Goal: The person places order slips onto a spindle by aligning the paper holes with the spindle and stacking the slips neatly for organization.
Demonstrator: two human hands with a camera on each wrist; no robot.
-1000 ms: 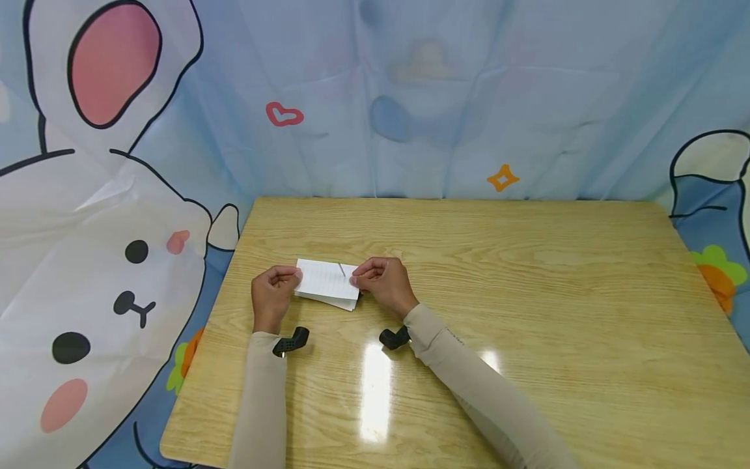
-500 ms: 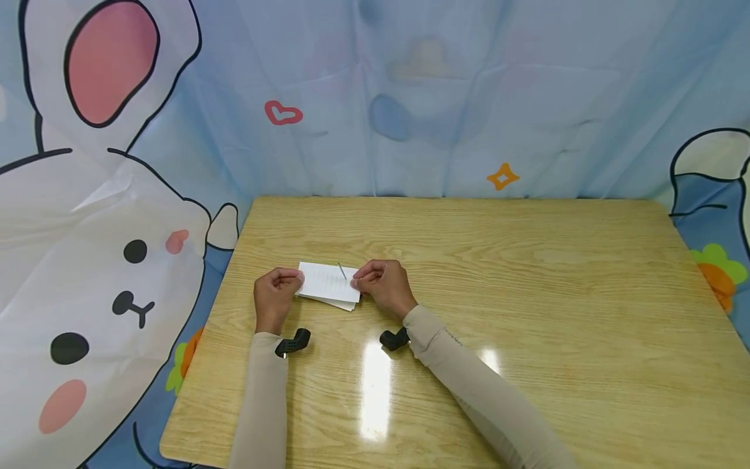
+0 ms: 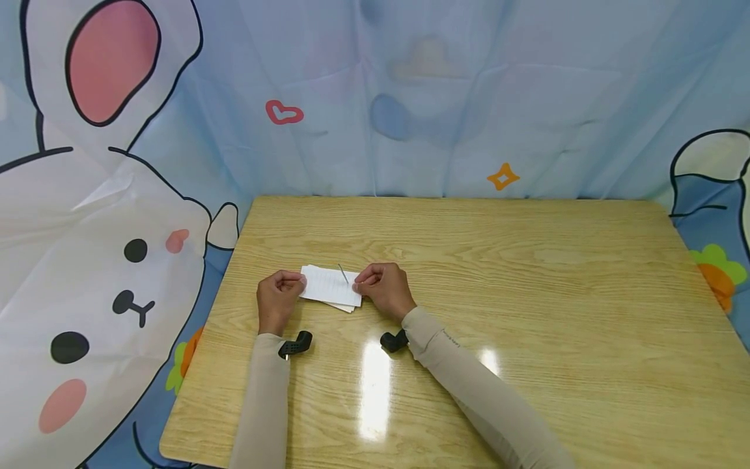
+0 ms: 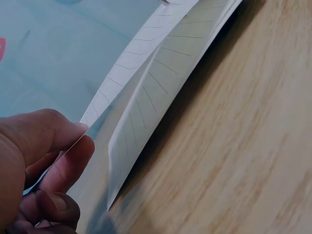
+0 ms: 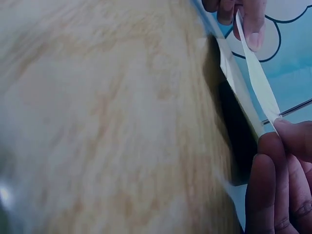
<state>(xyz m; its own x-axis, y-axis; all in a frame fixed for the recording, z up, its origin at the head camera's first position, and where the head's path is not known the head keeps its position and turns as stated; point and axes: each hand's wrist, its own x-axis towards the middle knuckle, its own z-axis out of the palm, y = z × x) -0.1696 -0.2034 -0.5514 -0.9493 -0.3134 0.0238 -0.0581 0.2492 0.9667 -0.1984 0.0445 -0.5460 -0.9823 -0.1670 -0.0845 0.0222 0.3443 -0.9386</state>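
A white lined sheet of paper [image 3: 325, 286] is stretched between both hands over the table's left half. My left hand [image 3: 275, 301] pinches its left edge between thumb and forefinger. At the right edge, my right hand [image 3: 387, 289] pinches it the same way. A thin grey rod [image 3: 342, 272] stands at the sheet near the right fingers; in the right wrist view the rod [image 5: 300, 106] meets the paper at the thumb, but whether it passes through is unclear. Below the sheet lie more lined papers [image 4: 146, 114], apart from it at the left end.
A dark flat block [image 5: 236, 141] shows beneath the papers in the right wrist view; its kind is unclear. The wooden table [image 3: 527, 293] extends to the right. A blue cartoon-print cloth [image 3: 433, 117] hangs behind it. Black wrist cameras [image 3: 297, 343] sit on both wrists.
Both hands and the held sheet have shifted slightly right and toward me. A bit of the papers underneath now shows along the sheet's far edge. The pinch of both hands stays the same.
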